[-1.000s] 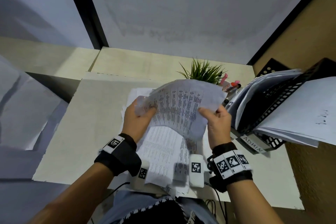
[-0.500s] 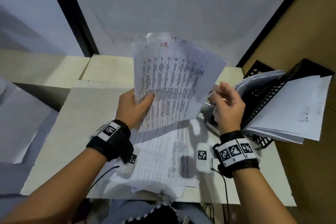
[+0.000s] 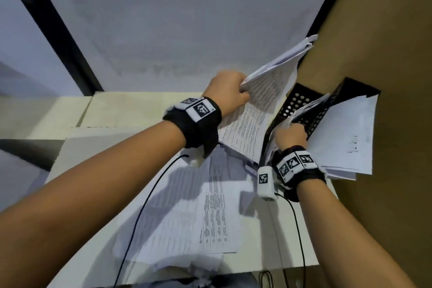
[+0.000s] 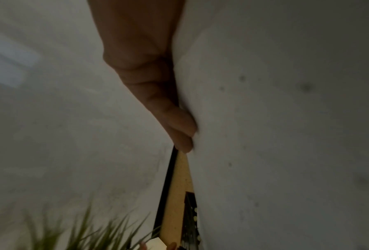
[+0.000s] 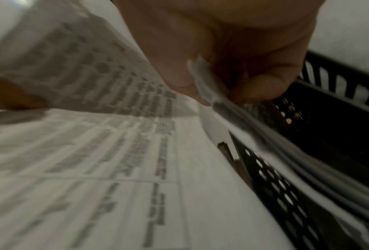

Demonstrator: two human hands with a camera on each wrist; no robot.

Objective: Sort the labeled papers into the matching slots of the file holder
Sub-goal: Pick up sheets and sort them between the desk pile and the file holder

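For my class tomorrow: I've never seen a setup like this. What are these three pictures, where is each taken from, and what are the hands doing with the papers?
No machine here: a person wears three cameras. The head view looks down at both arms; the patterned bands on the wrists carry the other two cameras, which look along the fingers.

The left hand grips a sheaf of printed sheets and steers it toward the black file holder. The left wrist view shows those fingers against the paper.

The right hand pinches papers already standing in the holder, seemingly parting them.

More loose papers lie on the pale table.
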